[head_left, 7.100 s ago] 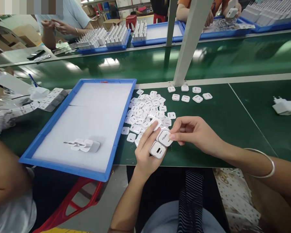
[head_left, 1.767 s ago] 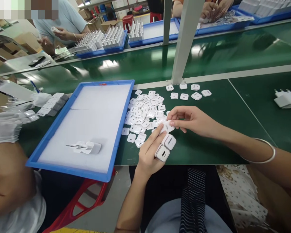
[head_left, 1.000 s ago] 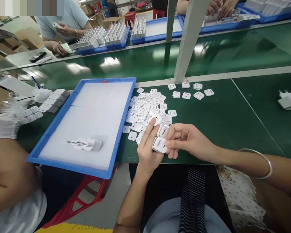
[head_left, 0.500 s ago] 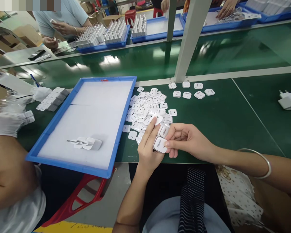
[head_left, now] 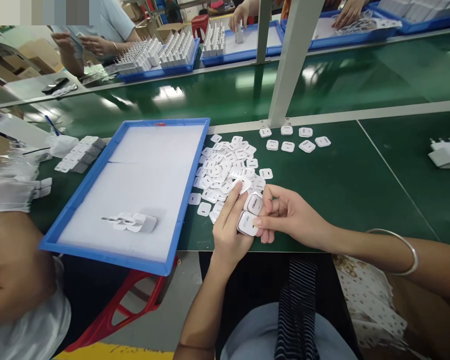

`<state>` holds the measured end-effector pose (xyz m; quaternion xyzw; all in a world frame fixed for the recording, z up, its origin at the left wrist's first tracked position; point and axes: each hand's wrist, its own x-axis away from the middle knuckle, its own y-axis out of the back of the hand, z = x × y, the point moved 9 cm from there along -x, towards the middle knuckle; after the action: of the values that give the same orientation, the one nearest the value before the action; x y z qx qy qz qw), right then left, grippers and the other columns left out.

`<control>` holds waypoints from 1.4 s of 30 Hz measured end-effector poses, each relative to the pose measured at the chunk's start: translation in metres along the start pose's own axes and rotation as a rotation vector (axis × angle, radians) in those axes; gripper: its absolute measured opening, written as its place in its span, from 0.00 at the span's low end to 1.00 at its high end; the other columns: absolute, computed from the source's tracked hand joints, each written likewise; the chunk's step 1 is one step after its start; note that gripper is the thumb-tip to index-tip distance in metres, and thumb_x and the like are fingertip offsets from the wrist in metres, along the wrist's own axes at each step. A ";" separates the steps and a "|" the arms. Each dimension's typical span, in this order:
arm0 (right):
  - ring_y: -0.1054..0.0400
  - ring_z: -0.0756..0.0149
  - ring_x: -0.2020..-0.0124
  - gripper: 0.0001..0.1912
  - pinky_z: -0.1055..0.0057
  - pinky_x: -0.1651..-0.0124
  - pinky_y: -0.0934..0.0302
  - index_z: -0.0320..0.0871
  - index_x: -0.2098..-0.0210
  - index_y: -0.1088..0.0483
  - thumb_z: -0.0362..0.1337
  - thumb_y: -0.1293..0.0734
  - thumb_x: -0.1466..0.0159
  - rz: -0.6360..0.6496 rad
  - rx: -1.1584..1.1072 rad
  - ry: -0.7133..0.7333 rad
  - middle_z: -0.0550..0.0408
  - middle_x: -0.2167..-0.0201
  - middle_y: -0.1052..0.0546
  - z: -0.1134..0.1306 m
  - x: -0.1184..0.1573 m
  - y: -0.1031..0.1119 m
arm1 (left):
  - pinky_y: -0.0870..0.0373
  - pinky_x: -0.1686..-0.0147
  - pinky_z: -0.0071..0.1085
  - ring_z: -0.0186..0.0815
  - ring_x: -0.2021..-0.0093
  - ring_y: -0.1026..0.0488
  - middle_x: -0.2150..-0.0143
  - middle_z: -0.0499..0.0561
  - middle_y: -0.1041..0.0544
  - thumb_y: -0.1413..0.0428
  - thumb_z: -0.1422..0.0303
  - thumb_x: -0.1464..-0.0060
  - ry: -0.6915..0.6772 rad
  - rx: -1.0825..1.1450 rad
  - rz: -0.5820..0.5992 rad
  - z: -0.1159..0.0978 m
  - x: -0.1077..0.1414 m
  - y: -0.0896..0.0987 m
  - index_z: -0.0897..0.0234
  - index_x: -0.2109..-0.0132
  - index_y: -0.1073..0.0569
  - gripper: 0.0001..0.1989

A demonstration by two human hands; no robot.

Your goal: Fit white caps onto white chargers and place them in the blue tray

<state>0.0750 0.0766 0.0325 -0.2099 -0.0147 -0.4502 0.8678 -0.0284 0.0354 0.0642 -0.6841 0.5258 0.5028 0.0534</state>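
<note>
My left hand (head_left: 230,230) is closed around white rounded-square pieces (head_left: 247,223) with printed lettering, at the table's front edge. From the right, my right hand (head_left: 281,215) pinches the edge of the nearest one between thumb and fingers. A second printed piece (head_left: 254,203) sits just above it, between both hands. Behind my left fingers lies a loose pile of similar white pieces (head_left: 225,167). Several more pieces (head_left: 288,146) lie spread out at the back of the green table (head_left: 345,200).
A blue-rimmed tray (head_left: 168,267) with a few white parts (head_left: 135,222) lies left of the pile. A metal post (head_left: 290,65) stands behind. White plugs (head_left: 448,154) lie far right. A co-worker's gloved hand (head_left: 7,194) is at the left; other people work across the table.
My hands have barely moved, still on the same pieces. Across the table, a person's hand has come down to the blue tray with a white part, and another person's hand has risen.
</note>
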 end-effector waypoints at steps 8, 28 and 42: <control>0.26 0.70 0.79 0.21 0.76 0.76 0.30 0.44 0.70 0.42 0.34 0.23 0.44 0.001 -0.013 -0.010 0.60 0.81 0.22 -0.003 -0.001 0.001 | 0.22 0.46 0.45 0.48 0.39 0.27 0.37 0.63 0.28 0.40 0.65 0.41 -0.001 -0.031 0.017 0.000 0.001 -0.002 0.67 0.40 0.30 0.23; 0.43 0.77 0.87 0.21 0.78 0.82 0.50 0.46 0.72 0.45 0.41 0.27 0.39 -0.104 0.343 0.086 0.69 0.88 0.36 0.002 0.001 0.004 | 0.23 0.45 0.44 0.46 0.42 0.25 0.40 0.61 0.25 0.37 0.70 0.45 0.163 0.154 0.034 0.012 -0.004 0.001 0.64 0.44 0.27 0.21; 0.41 0.75 0.87 0.16 0.78 0.81 0.45 0.47 0.67 0.47 0.38 0.32 0.35 0.020 0.283 0.094 0.69 0.87 0.34 -0.008 -0.001 -0.009 | 0.23 0.46 0.45 0.45 0.43 0.24 0.41 0.60 0.24 0.39 0.69 0.44 0.171 0.216 0.060 0.020 -0.002 -0.003 0.62 0.45 0.26 0.19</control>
<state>0.0663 0.0696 0.0287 -0.0640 -0.0354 -0.4445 0.8928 -0.0384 0.0498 0.0544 -0.6986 0.5998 0.3844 0.0664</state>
